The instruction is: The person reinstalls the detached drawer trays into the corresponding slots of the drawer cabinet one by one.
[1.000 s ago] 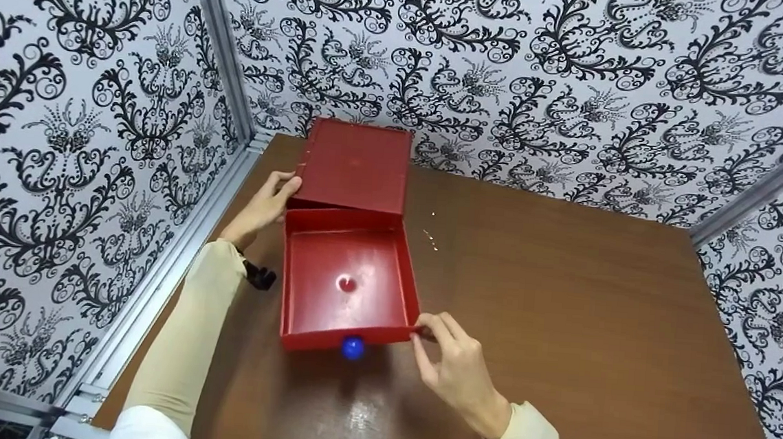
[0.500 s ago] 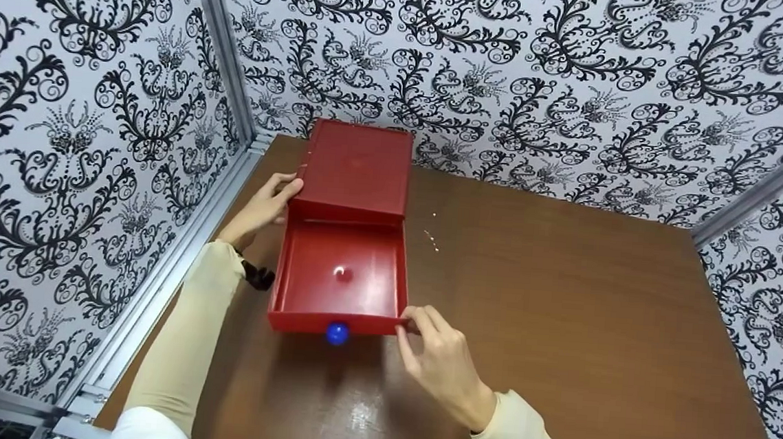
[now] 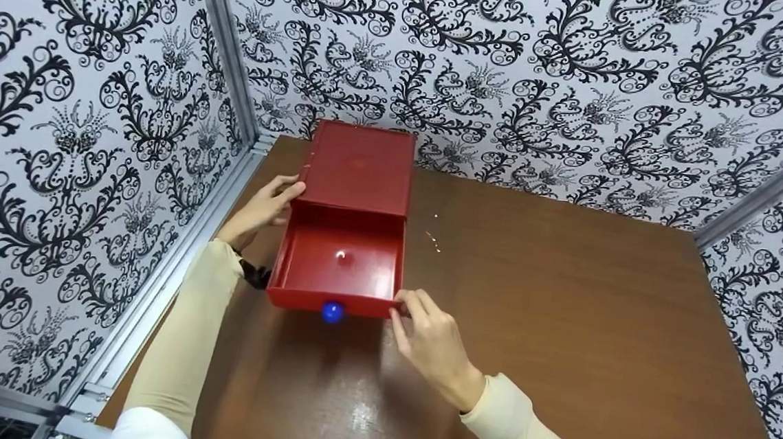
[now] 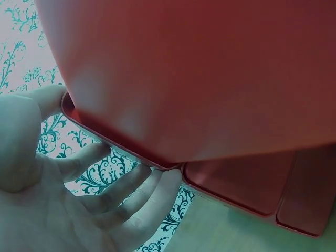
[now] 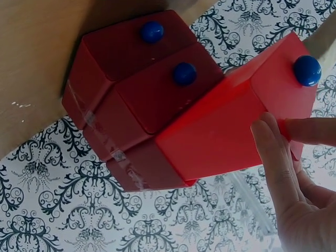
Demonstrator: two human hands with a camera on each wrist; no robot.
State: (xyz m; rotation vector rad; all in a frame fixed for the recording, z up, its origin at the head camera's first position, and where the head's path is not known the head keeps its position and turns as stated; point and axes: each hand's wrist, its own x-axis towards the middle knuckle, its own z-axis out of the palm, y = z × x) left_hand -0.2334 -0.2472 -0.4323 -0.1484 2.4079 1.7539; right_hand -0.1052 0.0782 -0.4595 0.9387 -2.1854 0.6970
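A dark red drawer unit (image 3: 360, 169) stands on the table against the back wall. Its bright red top drawer (image 3: 368, 306) sticks out toward me, bare inside, with a round blue knob (image 3: 332, 312) on its front. My right hand (image 3: 435, 339) pinches the drawer's front right corner between thumb and fingers. At the unit's left front edge, my left hand (image 3: 261, 210) holds on, thumb near the top and fingers along the side. Two lower drawers with blue knobs (image 5: 184, 73) are closed in the right wrist view.
The brown table (image 3: 565, 294) stretches off to the right. Small shiny specks (image 3: 434, 242) lie on it beside the unit. Patterned walls (image 3: 477, 81) and a metal frame rail (image 3: 175, 252) border the left and back.
My right hand has moved the drawer back into the unit, away from me, and levelled it under the top. The left hand has stayed at the unit's side.
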